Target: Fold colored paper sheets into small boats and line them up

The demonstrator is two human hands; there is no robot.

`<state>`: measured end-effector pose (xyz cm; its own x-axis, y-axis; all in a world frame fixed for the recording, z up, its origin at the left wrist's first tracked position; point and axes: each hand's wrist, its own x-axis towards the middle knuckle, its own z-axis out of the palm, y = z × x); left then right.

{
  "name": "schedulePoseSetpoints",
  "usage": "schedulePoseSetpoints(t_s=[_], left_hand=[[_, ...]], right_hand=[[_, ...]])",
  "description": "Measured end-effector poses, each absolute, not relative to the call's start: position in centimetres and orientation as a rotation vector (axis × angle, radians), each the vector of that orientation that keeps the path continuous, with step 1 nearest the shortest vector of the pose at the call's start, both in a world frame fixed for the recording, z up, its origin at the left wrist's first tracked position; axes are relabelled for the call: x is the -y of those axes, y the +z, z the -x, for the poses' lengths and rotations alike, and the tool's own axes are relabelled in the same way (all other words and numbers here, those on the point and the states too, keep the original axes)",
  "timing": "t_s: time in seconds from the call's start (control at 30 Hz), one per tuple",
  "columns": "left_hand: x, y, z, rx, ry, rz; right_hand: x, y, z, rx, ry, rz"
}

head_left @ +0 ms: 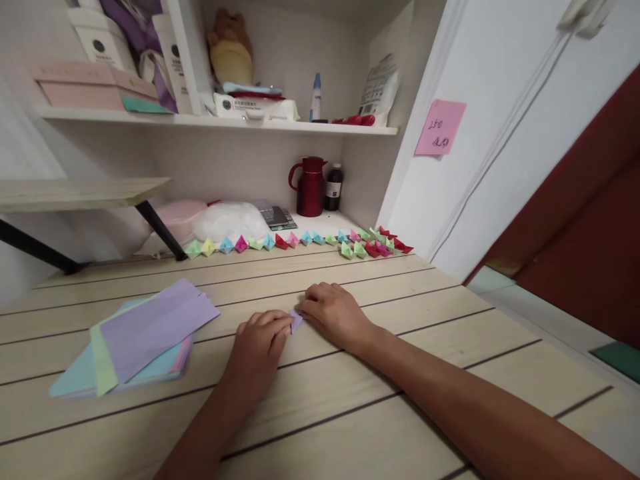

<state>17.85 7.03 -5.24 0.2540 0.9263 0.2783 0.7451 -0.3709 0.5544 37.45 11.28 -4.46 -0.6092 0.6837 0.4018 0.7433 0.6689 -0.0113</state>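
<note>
Between my two hands, on the slatted wooden table, is a small folded piece of purple paper. My left hand pinches its left side with thumb and fingers. On its upper right side, my right hand has its fingers closed on the paper's edge. The fingers hide much of the paper, so its full shape does not show. To the left lies a loose stack of coloured paper sheets, purple on top with green, blue and pink beneath. A row of small folded paper boats runs along the table's back edge.
More paper boats cluster at the back right. Behind them stand a dark red jug and a dark bottle. A small raised wooden stand with black legs is at the left. A pink note hangs on the right wall.
</note>
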Motion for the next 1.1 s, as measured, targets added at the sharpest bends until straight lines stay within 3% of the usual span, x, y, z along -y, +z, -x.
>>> schedulePoseSetpoints(t_s=[0.1,0.27,0.43,0.7,1.1], left_hand=[[-7.0,-5.4,-17.5,-1.470,0.948,-2.120],[-7.4,-4.7,-17.6,-1.485,1.265,-1.685],[-8.3,-1.9,-19.3,-1.388,1.223,-1.075],[-9.2,-3.3,-23.3,-1.157,1.378,-0.731],[-8.8,-3.6,-23.7,-1.201,1.393,-0.974]], right_hand=[[-11.8,-4.9,-37.2,2.408,-0.043,1.158],[-12.5,-4.9,-36.9,1.887,0.634,1.189],[-12.1,-3.8,-37.0,1.369,1.261,1.044],[-11.2,-3.6,-37.4,1.321,1.357,0.928],[-11.8,-4.9,-37.4,1.520,1.206,0.961]])
